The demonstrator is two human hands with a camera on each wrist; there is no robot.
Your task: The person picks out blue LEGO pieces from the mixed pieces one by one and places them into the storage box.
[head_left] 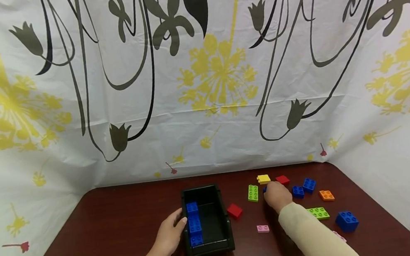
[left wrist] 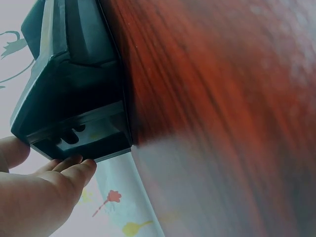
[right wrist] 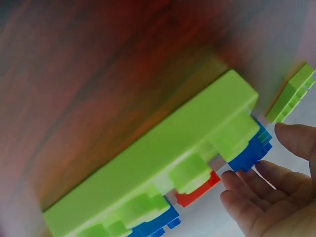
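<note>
A black plastic bin (head_left: 212,249) stands on the table with a row of blue bricks (head_left: 194,224) along its inner left side. My left hand (head_left: 168,237) holds the bin by its left wall, thumb and fingertips at the edge in the left wrist view. Over among the loose bricks, my right hand (head_left: 279,196) reaches down with thumb and fingers round a blue brick (right wrist: 252,148). Most of that brick is hidden behind the hand in the head view. Close by lie a lime green brick (head_left: 253,193), a yellow brick (head_left: 263,179) and a red brick (head_left: 282,180).
Between bin and right hand lie another red brick (head_left: 234,211) and a pink brick (head_left: 262,228). Farther right are an orange brick (head_left: 326,195), a large blue brick (head_left: 347,221) and a long lime green brick (head_left: 318,213) beside the right sleeve. A patterned cloth (head_left: 221,143) hangs behind the table.
</note>
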